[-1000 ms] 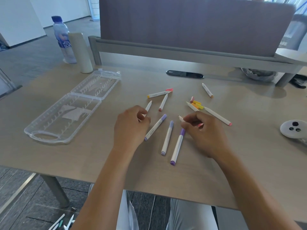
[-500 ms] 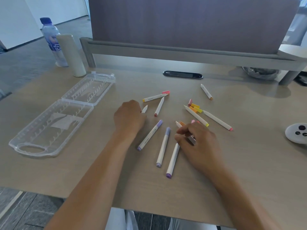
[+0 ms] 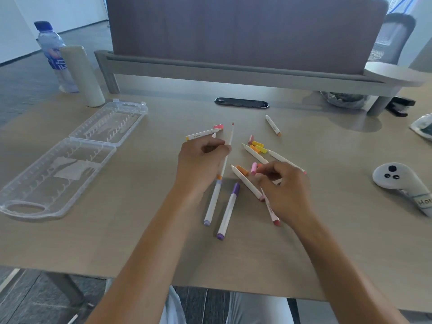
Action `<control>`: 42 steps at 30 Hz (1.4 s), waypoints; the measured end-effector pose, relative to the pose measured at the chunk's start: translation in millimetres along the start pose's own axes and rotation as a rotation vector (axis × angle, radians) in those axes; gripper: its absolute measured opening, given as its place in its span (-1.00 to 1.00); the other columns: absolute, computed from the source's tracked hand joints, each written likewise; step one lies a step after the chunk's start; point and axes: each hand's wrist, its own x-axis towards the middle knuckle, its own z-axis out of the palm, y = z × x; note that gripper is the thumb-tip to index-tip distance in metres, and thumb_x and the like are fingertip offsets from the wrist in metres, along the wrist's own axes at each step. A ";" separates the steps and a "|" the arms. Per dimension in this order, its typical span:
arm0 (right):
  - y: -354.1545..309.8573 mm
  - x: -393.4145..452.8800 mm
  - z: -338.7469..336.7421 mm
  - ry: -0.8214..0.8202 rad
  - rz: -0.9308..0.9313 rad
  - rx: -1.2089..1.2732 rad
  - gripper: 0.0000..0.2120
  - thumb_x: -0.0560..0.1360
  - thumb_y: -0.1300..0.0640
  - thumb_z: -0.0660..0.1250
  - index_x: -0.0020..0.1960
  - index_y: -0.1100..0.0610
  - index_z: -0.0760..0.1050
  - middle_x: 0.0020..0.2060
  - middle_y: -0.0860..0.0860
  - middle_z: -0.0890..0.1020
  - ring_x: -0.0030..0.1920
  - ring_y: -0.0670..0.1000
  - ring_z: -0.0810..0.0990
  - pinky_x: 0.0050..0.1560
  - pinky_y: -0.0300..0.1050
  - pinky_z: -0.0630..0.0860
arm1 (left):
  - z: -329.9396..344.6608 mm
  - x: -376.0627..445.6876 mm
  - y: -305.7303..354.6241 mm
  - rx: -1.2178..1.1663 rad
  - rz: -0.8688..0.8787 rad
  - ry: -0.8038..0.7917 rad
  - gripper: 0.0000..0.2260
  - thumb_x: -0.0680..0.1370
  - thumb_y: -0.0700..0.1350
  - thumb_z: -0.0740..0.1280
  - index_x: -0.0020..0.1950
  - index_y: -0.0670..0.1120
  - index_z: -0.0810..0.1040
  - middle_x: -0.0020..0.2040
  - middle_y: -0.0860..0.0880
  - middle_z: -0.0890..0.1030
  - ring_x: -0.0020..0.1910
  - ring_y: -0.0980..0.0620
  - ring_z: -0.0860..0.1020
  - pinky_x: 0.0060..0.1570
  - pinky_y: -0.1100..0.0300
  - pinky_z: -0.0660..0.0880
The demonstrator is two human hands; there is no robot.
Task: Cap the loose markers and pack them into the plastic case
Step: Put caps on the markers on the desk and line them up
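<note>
The surface carries all items. The plastic case lies open and flat on it and serves as the reference landmark.

Behind the plastic case stand a pale cylinder and a water bottle. Far right of the plastic case, at the surface edge, lies a white controller.

The left hand is right of the plastic case, well apart from it. Its grip is clenched on a red-tipped marker; the uncapped tip points away from the person, and the orange rear end protrudes below the hand.

The right hand is further right of the plastic case. Its fingers are curled at a small pink cap; whether the grip actually holds the cap cannot be told. A marker with a red end lies partly under this hand.

Two purple-capped markers lie side by side between the hands, on the near side. An uncapped marker lies beside an orange cap. Yellow and orange caps are clustered beyond the right hand. All markers lie outside the plastic case.
</note>
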 end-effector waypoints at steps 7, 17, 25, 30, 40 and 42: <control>16.2 23.9 -20.2 -0.057 0.042 -0.121 -0.88 0.54 0.09 0.47 0.01 -0.12 0.70 -0.03 -0.13 0.69 -0.02 -0.16 0.61 -0.08 -0.23 0.53 | 18.3 -17.4 0.2 -0.118 -0.169 -0.062 -0.96 0.53 -0.11 0.49 -0.11 0.01 0.73 -0.32 0.08 0.66 -0.25 0.06 0.60 -0.14 0.14 0.59; 14.9 57.6 -18.5 -0.167 -0.025 -0.330 -0.86 0.56 0.08 0.45 0.03 -0.16 0.68 -0.04 -0.14 0.67 -0.03 -0.11 0.58 -0.07 -0.15 0.54 | 19.2 -4.6 -5.8 -0.117 -0.141 -0.020 -0.95 0.55 -0.13 0.47 -0.04 -0.07 0.74 -0.28 0.02 0.66 -0.27 0.06 0.60 -0.21 0.16 0.60; -5.0 75.6 8.1 -0.258 -0.125 -0.506 -0.90 0.52 -0.08 0.47 0.00 -0.10 0.71 -0.09 -0.15 0.63 -0.05 -0.09 0.59 -0.06 -0.11 0.58 | 10.2 8.1 -13.6 -0.164 -0.149 0.034 -0.92 0.52 -0.16 0.48 -0.01 -0.10 0.75 -0.30 0.04 0.65 -0.36 0.10 0.55 -0.25 0.21 0.49; -6.4 75.5 23.7 -0.255 -0.176 -0.581 -0.85 0.52 -0.10 0.45 0.01 -0.10 0.73 -0.13 -0.15 0.67 -0.09 -0.10 0.60 -0.13 -0.11 0.59 | 2.4 11.1 -16.7 -0.187 -0.138 0.046 -0.90 0.52 -0.17 0.47 0.01 -0.10 0.75 -0.25 0.00 0.65 -0.31 0.05 0.54 -0.19 0.16 0.50; -5.2 65.0 2.1 -0.174 -0.119 -0.340 -0.96 0.57 0.00 0.46 -0.01 -0.06 0.68 -0.15 -0.18 0.65 -0.12 -0.14 0.56 -0.07 -0.15 0.45 | 2.1 4.0 -17.7 -0.131 -0.069 0.053 -0.93 0.54 -0.17 0.46 -0.02 -0.08 0.74 -0.25 0.03 0.67 -0.30 0.13 0.56 -0.29 0.34 0.51; -0.1 62.1 -10.4 -0.155 -0.078 -0.235 -0.96 0.57 0.05 0.47 0.00 -0.07 0.69 -0.17 -0.17 0.65 -0.14 -0.16 0.56 -0.12 -0.19 0.41 | 5.5 -0.9 -15.8 -0.084 -0.039 0.022 -0.94 0.54 -0.15 0.46 -0.04 -0.04 0.73 -0.25 0.08 0.68 -0.29 0.15 0.57 -0.26 0.31 0.53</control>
